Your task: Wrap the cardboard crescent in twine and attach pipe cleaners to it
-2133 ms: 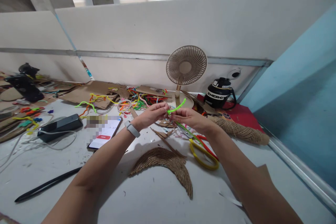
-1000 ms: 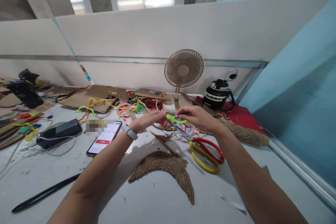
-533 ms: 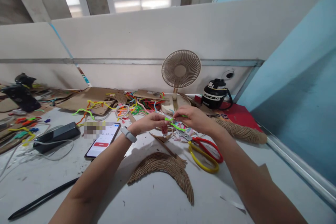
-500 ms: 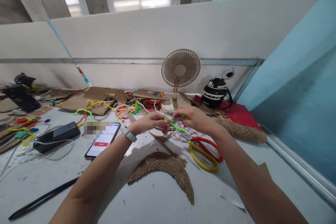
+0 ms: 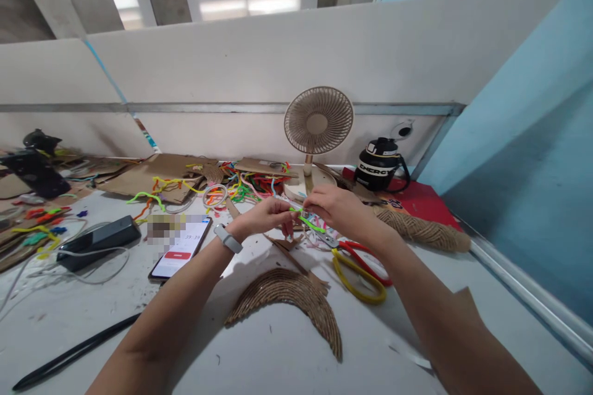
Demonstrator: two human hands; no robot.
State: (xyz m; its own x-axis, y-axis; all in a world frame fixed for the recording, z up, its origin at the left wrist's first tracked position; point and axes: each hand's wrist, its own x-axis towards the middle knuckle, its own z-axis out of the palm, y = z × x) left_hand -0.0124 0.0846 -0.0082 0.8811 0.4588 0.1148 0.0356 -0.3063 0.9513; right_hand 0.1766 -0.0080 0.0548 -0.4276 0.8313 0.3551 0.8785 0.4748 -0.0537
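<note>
Both hands meet above the white table, pinching a bright green pipe cleaner between them. My left hand, with a white band on the wrist, grips its left end. Its right part is bent under the fingers of my right hand. Directly below the hands lie cardboard scraps and a pair of scissors with one red and one yellow handle. A brown crescent of coiled cord lies nearer to me.
A small beige fan and a black jug stand at the back wall. Loose coloured pipe cleaners and cardboard sheets lie behind the hands. A phone, a black power bank and a black stylus lie left.
The green pipe cleaner stuck up straight two seconds ago; now it is bent low and folded between my fingertips. Both hands stayed close together. The view shifted slightly.
</note>
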